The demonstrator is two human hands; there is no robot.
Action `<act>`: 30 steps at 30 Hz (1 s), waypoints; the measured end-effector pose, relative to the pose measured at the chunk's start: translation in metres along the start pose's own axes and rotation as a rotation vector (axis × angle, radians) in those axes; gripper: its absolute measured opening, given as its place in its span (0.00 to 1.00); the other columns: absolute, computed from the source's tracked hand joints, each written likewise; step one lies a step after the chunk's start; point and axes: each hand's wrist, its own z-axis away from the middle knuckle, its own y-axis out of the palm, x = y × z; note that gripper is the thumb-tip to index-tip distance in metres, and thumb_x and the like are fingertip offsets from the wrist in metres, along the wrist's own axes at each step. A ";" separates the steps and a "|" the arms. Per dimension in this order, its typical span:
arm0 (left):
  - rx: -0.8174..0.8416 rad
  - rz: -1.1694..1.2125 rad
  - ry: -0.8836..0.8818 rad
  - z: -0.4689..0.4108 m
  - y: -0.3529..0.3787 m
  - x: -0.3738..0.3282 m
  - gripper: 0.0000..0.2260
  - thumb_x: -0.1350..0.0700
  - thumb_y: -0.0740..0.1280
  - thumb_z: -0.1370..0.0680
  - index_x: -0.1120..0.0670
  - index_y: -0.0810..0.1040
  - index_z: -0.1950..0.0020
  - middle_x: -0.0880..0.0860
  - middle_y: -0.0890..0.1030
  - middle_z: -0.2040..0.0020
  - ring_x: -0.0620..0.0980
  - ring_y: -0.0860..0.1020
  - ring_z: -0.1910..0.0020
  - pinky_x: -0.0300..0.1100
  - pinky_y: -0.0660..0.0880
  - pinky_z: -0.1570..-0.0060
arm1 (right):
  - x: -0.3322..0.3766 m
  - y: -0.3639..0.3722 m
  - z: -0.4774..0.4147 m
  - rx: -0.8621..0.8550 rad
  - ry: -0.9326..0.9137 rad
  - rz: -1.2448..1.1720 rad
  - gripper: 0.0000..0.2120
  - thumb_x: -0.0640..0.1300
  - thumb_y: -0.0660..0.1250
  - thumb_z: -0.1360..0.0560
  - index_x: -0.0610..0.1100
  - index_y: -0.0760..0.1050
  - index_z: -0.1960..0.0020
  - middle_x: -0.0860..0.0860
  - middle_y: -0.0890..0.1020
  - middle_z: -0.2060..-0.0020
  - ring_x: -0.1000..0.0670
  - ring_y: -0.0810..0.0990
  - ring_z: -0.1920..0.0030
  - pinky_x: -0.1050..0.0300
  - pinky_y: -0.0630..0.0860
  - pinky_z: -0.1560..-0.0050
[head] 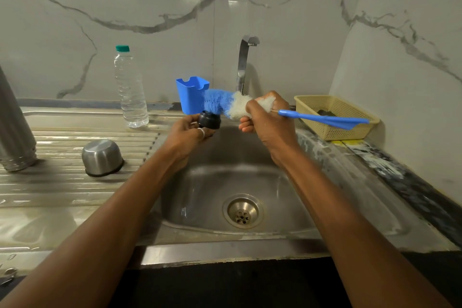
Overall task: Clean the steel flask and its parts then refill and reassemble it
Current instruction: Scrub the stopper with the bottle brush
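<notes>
the steel flask (pixel 15 132) stands at the far left of the desk (pixel 62 190), its steel cup (pixel 102 157) inverted nearby. over the sink (pixel 287 195) the left hand (pixel 190 132) pinches the black stopper (pixel 209 120); the right hand (pixel 267 120) grips the brush (pixel 225 105), bristles touching it. i judge cleaning is midway; refilling and reassembly remain.

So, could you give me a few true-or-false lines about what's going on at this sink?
1. The left hand holds a black stopper. True.
2. Water runs from the tap. False: no water shows at its spout.
3. The steel cup sits mouth down on the drainboard. True.
4. The right hand grips the brush by the end of its blue handle. False: it grips the white bristles, and the handle sticks out free.
5. The bottle is uncapped. False: its green cap is on.
</notes>
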 end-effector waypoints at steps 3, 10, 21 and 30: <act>0.041 -0.006 -0.016 0.002 0.011 0.000 0.12 0.71 0.67 0.22 0.56 0.79 0.44 0.60 0.83 0.46 0.52 0.82 0.48 0.39 0.81 0.51 | -0.003 0.001 0.001 0.036 0.016 0.002 0.03 0.38 0.65 0.24 0.39 0.75 0.52 0.45 0.83 0.69 0.49 0.83 0.69 0.53 0.83 0.62; -0.087 0.020 -0.056 -0.004 -0.002 -0.001 0.11 0.69 0.69 0.22 0.61 0.80 0.42 0.58 0.83 0.50 0.52 0.81 0.51 0.38 0.80 0.53 | 0.000 -0.006 -0.005 0.005 0.044 -0.070 0.03 0.39 0.66 0.24 0.39 0.74 0.55 0.42 0.82 0.69 0.48 0.82 0.70 0.56 0.81 0.67; -0.204 -0.099 -0.184 -0.010 -0.007 -0.004 0.12 0.68 0.71 0.24 0.69 0.77 0.41 0.59 0.82 0.54 0.50 0.80 0.58 0.41 0.83 0.59 | 0.002 -0.009 -0.005 0.101 -0.016 0.024 0.03 0.39 0.66 0.24 0.39 0.76 0.53 0.45 0.84 0.70 0.49 0.84 0.70 0.56 0.82 0.66; -0.164 -0.156 -0.213 -0.010 0.001 -0.004 0.12 0.67 0.73 0.25 0.68 0.79 0.43 0.62 0.82 0.53 0.51 0.81 0.61 0.35 0.78 0.71 | -0.004 0.001 -0.003 0.171 -0.048 0.156 0.06 0.39 0.67 0.26 0.38 0.76 0.50 0.46 0.84 0.69 0.49 0.85 0.69 0.52 0.84 0.61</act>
